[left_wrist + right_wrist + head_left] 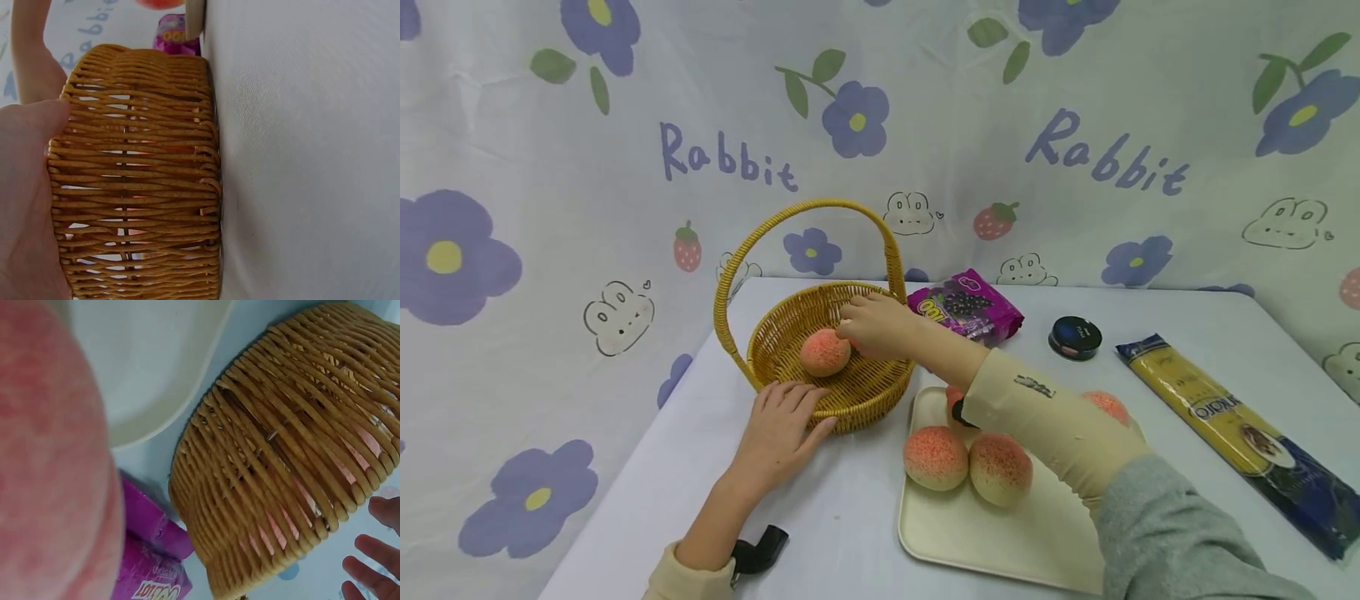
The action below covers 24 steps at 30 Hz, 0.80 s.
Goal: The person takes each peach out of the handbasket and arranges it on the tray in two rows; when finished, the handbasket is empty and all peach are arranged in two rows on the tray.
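Note:
A yellow-brown wicker basket (880,406) with a tall arched handle stands on the table. My left hand (786,425) rests at its near-left rim, fingers spread over the edge and thumb stretched along the outside. In the left wrist view the thumb (47,119) lies by the woven wall. One pink peach (826,352) sits inside the basket. Right beside it, my right hand (880,327) reaches in over the right rim, its bent fingers holding another peach, mostly hidden beneath the hand. Pink shows through gaps in the weave in the right wrist view.
A cream tray (985,546) with several peaches (936,458) lies right of the basket, partly under my right forearm. Behind are a purple snack bag (973,307) and a round black case (1075,337). A long yellow-blue packet (1232,433) lies far right.

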{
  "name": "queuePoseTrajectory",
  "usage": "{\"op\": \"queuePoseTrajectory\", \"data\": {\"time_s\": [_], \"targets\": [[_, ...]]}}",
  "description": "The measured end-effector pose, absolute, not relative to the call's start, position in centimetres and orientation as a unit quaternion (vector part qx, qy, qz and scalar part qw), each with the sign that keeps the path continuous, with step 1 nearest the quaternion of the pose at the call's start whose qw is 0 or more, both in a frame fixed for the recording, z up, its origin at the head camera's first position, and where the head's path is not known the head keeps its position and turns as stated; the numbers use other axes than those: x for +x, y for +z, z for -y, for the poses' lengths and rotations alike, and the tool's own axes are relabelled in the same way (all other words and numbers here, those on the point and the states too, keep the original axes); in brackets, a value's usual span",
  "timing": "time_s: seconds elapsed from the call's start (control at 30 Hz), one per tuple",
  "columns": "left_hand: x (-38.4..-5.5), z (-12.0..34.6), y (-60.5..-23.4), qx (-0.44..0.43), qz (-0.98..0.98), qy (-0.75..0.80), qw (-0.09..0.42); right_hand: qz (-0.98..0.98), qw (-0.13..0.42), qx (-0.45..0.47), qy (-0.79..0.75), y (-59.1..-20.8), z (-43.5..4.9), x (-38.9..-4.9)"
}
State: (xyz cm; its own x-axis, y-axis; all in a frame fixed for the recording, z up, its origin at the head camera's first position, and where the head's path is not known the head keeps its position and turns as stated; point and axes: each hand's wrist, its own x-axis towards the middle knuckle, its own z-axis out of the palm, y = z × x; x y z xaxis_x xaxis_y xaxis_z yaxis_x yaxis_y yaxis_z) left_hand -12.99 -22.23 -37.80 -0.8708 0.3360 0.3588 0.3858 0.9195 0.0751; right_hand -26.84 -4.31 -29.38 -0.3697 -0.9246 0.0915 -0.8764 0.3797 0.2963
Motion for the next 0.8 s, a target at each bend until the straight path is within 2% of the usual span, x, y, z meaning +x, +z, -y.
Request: {"op": "queuePoseTrajectory", "data": {"time_s": [0.33, 0.8], "targets": [[-12.9, 22.2, -37.7, -0.194, 0.961, -0.072, 0.182, 0.837, 0.049, 0.53, -0.128, -30.0, 6.5, -26.5], [-13.0, 22.2, -37.7, -0.186, 0.965, -0.065, 0.171, 0.822, 0.026, 0.553, -0.132, -32.5, 8.1, -27.3]]}}
